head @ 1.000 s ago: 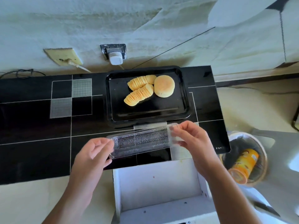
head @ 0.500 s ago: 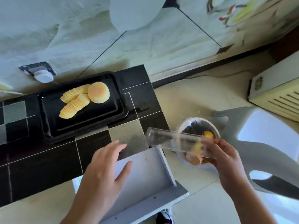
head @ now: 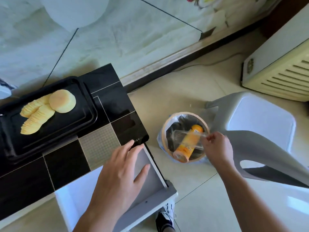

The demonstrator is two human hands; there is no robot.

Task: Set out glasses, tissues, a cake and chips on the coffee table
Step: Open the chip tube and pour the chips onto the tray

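Observation:
A black tray [head: 70, 131] sits on the black tiled coffee table [head: 66, 166]. On it lie two rows of yellow chips [head: 36, 116] beside a round pale cake [head: 62, 101]. My right hand [head: 217, 148] pinches a clear plastic chip tray [head: 182, 136] over the lined waste bin [head: 167, 129] on the floor. An orange chip can [head: 187, 144] lies inside the bin. My left hand [head: 122, 171] hovers with fingers spread over the open white drawer [head: 147, 195] at the table's front edge, holding nothing.
A grey plastic stool [head: 260, 124] stands right of the bin. A white vented appliance [head: 280, 67] is at the far right by the wall. My shoe [head: 165, 215] shows below the drawer. Tiled floor surrounds the bin.
My right hand has carried the clear plastic tray away from the table and down into the bin's mouth. My left hand let go of it and now hangs over the drawer. The view has swung right.

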